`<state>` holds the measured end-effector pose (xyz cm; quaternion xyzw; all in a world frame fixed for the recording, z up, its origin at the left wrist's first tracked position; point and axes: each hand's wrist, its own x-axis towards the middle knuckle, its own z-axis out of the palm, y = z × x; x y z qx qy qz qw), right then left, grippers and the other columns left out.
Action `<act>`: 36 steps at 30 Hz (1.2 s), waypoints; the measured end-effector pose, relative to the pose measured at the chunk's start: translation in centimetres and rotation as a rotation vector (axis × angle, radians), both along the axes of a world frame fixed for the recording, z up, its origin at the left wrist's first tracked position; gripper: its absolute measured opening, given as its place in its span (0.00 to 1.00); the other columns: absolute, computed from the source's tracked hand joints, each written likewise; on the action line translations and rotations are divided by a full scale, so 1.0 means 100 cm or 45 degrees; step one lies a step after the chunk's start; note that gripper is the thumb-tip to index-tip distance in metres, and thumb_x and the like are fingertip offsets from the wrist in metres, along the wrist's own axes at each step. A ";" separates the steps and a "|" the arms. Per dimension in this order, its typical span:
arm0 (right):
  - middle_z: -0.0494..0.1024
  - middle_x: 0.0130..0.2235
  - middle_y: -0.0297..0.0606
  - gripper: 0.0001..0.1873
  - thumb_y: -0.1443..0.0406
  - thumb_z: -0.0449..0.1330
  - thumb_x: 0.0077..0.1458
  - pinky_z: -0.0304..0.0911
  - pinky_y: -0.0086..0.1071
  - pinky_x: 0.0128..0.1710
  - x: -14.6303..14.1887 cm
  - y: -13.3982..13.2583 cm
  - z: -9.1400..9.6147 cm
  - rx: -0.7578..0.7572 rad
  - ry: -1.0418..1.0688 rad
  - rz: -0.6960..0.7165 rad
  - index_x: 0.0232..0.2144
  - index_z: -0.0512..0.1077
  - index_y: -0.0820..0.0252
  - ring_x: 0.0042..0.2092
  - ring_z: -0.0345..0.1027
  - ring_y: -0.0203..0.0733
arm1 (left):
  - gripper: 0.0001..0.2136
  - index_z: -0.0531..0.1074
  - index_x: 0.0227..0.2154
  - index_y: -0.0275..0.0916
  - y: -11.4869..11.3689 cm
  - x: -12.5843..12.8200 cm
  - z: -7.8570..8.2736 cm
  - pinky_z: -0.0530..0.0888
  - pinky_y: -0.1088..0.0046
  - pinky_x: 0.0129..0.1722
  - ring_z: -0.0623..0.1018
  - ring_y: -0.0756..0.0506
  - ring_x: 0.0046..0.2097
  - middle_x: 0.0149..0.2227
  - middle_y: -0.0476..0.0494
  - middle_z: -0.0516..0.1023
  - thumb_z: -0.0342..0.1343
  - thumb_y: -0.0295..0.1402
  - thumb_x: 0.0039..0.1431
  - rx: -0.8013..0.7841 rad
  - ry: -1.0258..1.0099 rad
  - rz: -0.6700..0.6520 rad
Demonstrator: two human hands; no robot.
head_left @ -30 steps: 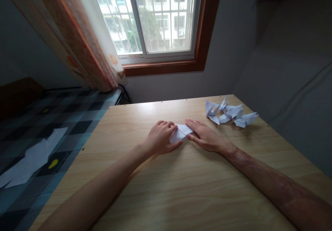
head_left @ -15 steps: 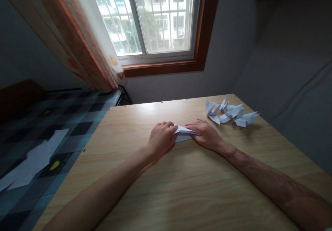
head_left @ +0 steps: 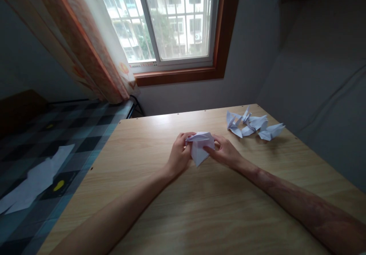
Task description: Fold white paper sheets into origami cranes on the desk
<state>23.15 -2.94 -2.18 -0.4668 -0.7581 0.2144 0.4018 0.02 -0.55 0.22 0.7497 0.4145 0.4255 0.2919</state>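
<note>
Paper (head_left: 198,154) — held between left fingers (head_left: 183,137) and right fingers (head_left: 219,139).

White paper (head_left: 198,154), folded, flap across top, point downward, between left hand (head_left: 178,154) and right hand (head_left: 225,151)

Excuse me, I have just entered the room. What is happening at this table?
A person is handling a folded piece of white paper with both bare hands, over the wooden table. The left hand grips its left side; the right hand holds its right side, thumb on the near face. One corner points toward the person. Several folded paper cranes sit together near the far right corner, and loose white paper lies on the checked bedcover at left.
</note>
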 end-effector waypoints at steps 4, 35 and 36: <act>0.86 0.48 0.42 0.15 0.55 0.66 0.68 0.73 0.43 0.50 0.003 0.004 -0.005 0.013 0.065 -0.087 0.52 0.82 0.55 0.49 0.78 0.53 | 0.13 0.81 0.47 0.41 0.005 -0.005 -0.004 0.80 0.72 0.38 0.82 0.45 0.45 0.51 0.40 0.78 0.54 0.25 0.67 -0.031 -0.006 -0.044; 0.48 0.81 0.49 0.49 0.40 0.53 0.74 0.41 0.54 0.81 0.014 -0.009 0.013 0.002 -0.726 0.397 0.82 0.44 0.58 0.82 0.43 0.57 | 0.17 0.78 0.54 0.43 0.033 -0.040 0.004 0.75 0.53 0.63 0.81 0.37 0.58 0.59 0.38 0.82 0.61 0.46 0.70 0.511 0.788 -0.456; 0.48 0.81 0.49 0.49 0.39 0.53 0.74 0.40 0.54 0.81 0.013 -0.010 0.013 -0.004 -0.726 0.396 0.82 0.44 0.58 0.82 0.43 0.57 | 0.18 0.77 0.57 0.42 0.033 -0.039 0.003 0.75 0.53 0.65 0.80 0.36 0.60 0.62 0.37 0.80 0.61 0.45 0.70 0.496 0.799 -0.474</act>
